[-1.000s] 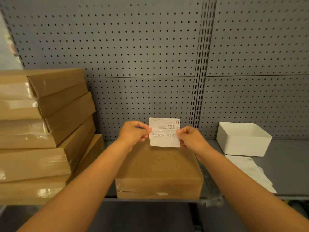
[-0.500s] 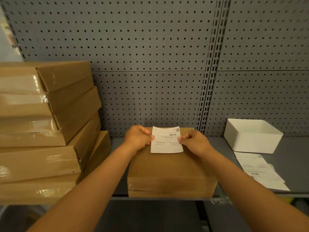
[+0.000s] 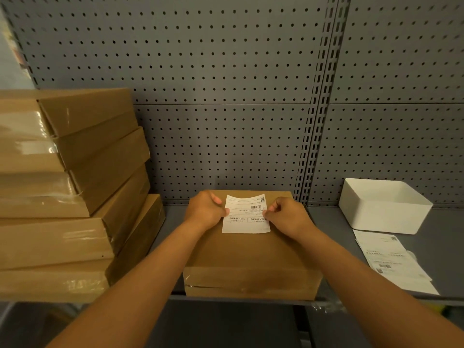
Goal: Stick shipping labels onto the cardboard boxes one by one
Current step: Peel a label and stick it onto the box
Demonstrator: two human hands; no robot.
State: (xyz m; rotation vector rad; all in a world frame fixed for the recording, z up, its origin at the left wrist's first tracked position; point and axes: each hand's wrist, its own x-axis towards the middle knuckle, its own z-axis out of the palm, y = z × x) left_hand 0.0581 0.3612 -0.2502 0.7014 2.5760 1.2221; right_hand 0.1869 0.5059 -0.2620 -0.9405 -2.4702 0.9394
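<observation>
Left hand (image 3: 204, 209) and right hand (image 3: 288, 216) pinching opposite edges of white printed paper shipping label (image 3: 246, 217), low over flat brown cardboard box (image 3: 251, 252) on grey metal shelf (image 3: 326, 222). Best lowered level, near edge first, then smoothed outward against wrinkles.

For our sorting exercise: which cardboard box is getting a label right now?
The lone box at the shelf's front, where both hands hold a label on its top. The stacked boxes show no label.
</observation>
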